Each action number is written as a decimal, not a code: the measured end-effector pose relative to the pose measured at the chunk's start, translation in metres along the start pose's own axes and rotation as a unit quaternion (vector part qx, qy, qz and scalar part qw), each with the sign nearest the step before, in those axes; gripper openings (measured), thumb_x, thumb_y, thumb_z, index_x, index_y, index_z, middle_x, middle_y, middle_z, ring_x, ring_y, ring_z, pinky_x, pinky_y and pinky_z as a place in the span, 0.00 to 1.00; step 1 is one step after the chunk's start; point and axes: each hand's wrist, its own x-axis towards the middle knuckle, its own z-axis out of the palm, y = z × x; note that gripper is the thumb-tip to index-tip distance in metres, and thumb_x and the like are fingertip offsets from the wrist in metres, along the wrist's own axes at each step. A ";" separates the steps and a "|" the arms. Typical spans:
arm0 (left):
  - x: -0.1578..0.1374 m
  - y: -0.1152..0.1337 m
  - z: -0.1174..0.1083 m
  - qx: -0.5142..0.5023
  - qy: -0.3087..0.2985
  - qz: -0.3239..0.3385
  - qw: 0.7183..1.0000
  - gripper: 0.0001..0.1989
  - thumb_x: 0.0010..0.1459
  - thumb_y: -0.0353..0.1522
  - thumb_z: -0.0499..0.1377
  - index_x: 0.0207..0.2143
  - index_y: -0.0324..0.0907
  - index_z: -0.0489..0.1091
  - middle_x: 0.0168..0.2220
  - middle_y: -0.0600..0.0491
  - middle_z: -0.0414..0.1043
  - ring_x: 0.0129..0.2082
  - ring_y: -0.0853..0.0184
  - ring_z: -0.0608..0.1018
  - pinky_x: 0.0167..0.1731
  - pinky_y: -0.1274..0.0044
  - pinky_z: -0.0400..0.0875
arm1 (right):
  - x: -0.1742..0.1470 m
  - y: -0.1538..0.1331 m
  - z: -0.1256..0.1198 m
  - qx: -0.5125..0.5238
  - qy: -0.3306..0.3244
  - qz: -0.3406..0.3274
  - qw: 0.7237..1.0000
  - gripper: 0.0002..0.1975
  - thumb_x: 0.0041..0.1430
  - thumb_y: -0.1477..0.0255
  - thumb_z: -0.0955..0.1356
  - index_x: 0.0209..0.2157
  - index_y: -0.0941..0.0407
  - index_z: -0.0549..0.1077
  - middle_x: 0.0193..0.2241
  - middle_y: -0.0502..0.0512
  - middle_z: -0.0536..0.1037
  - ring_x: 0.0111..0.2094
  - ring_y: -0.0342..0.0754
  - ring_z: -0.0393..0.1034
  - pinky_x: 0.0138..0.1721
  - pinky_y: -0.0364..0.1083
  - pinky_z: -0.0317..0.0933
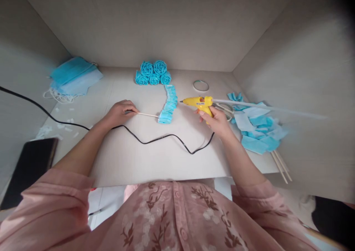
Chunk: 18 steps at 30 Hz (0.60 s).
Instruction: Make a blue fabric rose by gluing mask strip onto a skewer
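Note:
My left hand [122, 114] is closed around one end of a thin wooden stick [148, 114]. The stick's other end meets the lower end of a pleated blue strip [169, 104], which lies curved on the table. In my right hand [215, 119] is a yellow hot glue gun [198, 101], its nozzle pointing left, close to the strip's right side. A long clear glue stick [266, 108] sticks out of the gun's back. Several rolled blue fabric roses [154, 73] are stacked behind the strip.
Blue face masks [73, 75] lie at the back left, a tape ring [200, 85] at the back right. Scissors [226, 110], cut blue pieces [257, 129] and wooden sticks [281, 166] are at right. A black cord [166, 135] crosses the table; a dark phone [30, 166] lies left.

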 end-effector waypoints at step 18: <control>0.001 0.011 -0.005 0.006 -0.024 -0.037 0.999 0.18 0.68 0.44 0.54 0.36 0.44 0.78 0.37 0.48 0.77 0.38 0.62 0.77 0.43 0.72 0.72 | 0.004 0.002 0.015 0.191 0.078 0.094 0.974 0.22 0.55 0.50 0.71 0.43 0.52 0.76 0.46 0.58 0.82 0.31 0.46 0.74 0.19 0.41 0.56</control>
